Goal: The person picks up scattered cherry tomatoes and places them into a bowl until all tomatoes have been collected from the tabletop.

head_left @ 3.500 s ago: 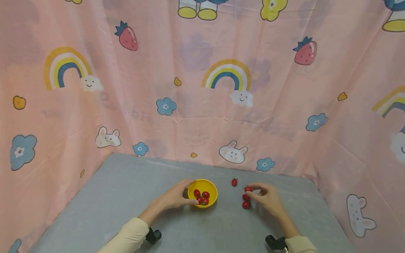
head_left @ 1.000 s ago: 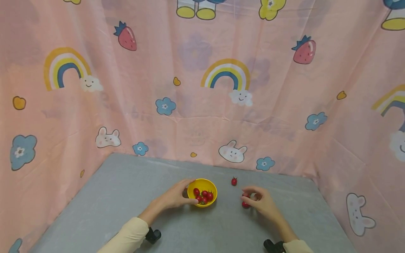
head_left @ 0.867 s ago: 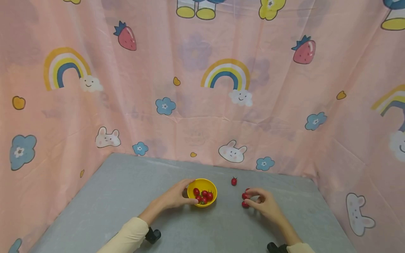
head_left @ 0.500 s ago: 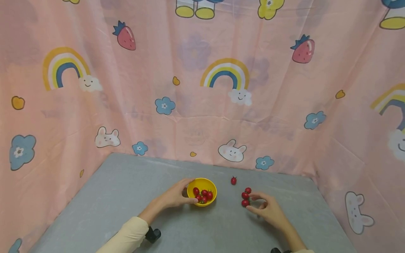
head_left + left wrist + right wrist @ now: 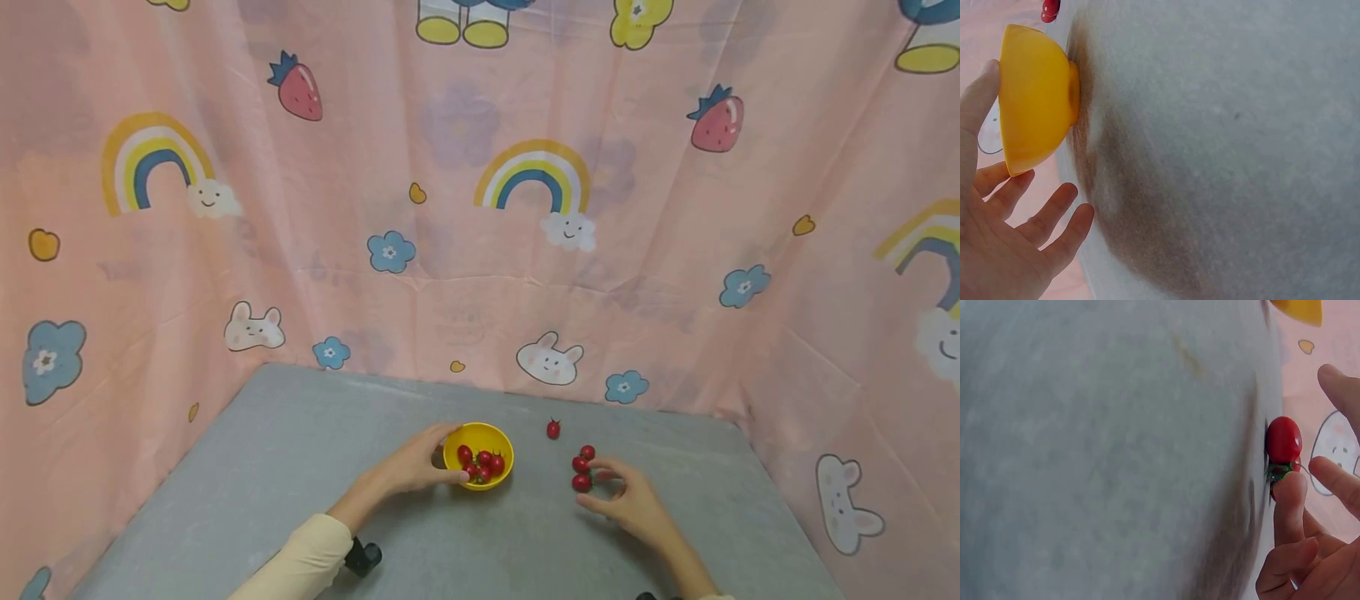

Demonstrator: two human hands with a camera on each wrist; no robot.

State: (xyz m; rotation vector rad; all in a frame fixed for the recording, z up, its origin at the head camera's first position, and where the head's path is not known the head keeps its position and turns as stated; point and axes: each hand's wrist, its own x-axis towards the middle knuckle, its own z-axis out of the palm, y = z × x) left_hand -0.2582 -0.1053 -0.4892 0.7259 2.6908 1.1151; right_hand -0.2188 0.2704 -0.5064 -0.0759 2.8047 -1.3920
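Note:
My left hand (image 5: 416, 462) holds a yellow bowl (image 5: 497, 439) at its rim, thumb on one side and fingers on the other. Several red cherry tomatoes (image 5: 465, 454) lie inside. In the left wrist view the bowl (image 5: 1035, 100) shows its outer wall and foot, tomatoes hidden. To the right, three cherry tomatoes (image 5: 581, 482) form a short row on the table. Beside the nearest one, my right hand (image 5: 633, 504) has thumb and fingers spread apart. Seen from the right wrist, its fingertips are close to the stem of a tomato (image 5: 1284, 440); contact is unclear.
A single cherry tomato (image 5: 553, 429) sits farther back on the grey table (image 5: 322, 442), between the bowl and the row. Pink printed cloth (image 5: 465, 308) hangs behind the table and along its sides.
The bowl holds one more cherry tomato than 3.5 seconds ago. My right hand has drawn back slightly from the row, its thumb now away from the tomatoes. The left hand stays put.

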